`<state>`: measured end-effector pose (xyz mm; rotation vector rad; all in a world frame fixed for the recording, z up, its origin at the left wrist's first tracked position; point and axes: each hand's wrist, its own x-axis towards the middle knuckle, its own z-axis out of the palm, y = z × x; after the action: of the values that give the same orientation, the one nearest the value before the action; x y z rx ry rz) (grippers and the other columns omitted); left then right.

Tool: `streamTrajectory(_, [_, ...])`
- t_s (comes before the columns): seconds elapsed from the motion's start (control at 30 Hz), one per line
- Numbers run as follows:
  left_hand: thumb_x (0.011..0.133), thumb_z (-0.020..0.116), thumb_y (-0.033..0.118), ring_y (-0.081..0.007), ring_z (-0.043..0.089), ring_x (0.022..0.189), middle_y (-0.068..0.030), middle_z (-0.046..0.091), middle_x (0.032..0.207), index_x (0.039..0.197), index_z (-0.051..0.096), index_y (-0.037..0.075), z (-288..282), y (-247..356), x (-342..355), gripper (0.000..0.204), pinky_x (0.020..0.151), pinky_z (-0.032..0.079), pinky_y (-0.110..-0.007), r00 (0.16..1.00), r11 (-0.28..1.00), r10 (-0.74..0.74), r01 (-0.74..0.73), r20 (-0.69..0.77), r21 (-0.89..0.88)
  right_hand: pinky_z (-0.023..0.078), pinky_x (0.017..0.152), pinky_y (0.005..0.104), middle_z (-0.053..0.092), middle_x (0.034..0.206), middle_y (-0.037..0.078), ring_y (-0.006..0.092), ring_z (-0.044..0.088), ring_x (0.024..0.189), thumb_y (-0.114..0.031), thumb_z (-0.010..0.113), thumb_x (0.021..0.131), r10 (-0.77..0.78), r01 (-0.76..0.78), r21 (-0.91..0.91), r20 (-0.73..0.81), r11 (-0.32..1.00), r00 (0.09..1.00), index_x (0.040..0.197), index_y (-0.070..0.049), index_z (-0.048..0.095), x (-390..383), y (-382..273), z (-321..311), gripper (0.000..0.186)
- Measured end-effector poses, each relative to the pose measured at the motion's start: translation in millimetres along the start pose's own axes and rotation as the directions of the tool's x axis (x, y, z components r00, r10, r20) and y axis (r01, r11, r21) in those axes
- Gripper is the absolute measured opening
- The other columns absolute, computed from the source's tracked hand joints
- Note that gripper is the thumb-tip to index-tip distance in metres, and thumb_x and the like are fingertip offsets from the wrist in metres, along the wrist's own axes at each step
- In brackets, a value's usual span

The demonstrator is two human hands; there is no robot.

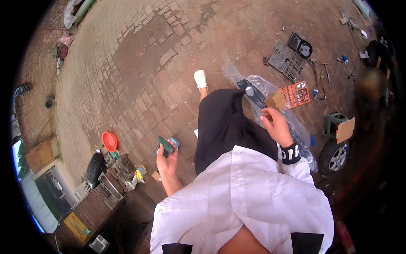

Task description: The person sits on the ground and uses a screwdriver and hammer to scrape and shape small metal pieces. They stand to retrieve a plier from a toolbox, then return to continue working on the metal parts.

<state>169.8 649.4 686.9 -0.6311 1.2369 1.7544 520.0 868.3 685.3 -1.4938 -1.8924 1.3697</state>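
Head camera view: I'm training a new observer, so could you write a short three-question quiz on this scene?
1. Which of the person's hands holds the dark green object?
2. True or false: the orange tool case on the ground is closed.
3. What colour is the round basin on the left side of the view? (a) blue (b) orange-red (c) white

Key:
1. The left hand.
2. False; it lies open.
3. b
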Motion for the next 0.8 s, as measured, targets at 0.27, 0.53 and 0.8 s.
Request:
streamTrajectory(0.27, [0.098, 0.047, 0.02, -0.0233, 0.057, 0.098, -0.013, 0.057, 0.109, 0.116, 0.048, -0.003, 277.6, 114.3, 184.1, 0.03, 0.085, 0.049, -0.034, 0.931, 0.92, -0.201, 0.072, 0.305, 0.386, 0.049, 0.063, 0.032, 0.064, 0.076, 0.012, 0.0218, 0.063, 0.068, -0.011, 0.063, 0.084, 0.371, -0.43, 0.02, -0.543, 0.903, 0.753, 0.096, -0.001, 0.061, 121.5, 13.3, 24.4, 0.016])
streamTrajectory(0.53, [0.097, 0.049, 0.017, -0.0223, 0.056, 0.098, -0.0124, 0.056, 0.109, 0.119, 0.047, -0.004, 534.1, 142.5, 277.2, 0.03, 0.088, 0.047, -0.033, 0.797, 0.775, -0.162, -0.263, 0.583, 0.575, 0.05, 0.061, 0.0318, 0.065, 0.074, 0.013, 0.0229, 0.064, 0.066, -0.014, 0.065, 0.083, 0.553, -0.528, 0.243, -0.603, 0.814, 0.575, 0.094, -0.001, 0.063, 198.6, -49.2, 39.7, 0.018])
streamTrajectory(0.8, [0.097, 0.048, 0.015, -0.0234, 0.054, 0.099, -0.0131, 0.055, 0.11, 0.121, 0.046, -0.003, 669.2, 19.6, 303.8, 0.03, 0.088, 0.047, -0.034, 0.673, 0.755, -0.613, 0.346, 0.414, 0.557, 0.049, 0.06, 0.0344, 0.065, 0.075, 0.012, 0.0261, 0.064, 0.067, -0.016, 0.065, 0.081, 0.564, -0.553, 0.254, -0.649, 0.793, 0.511, 0.09, -0.003, 0.062, 342.5, -27.2, -22.0, 0.016])
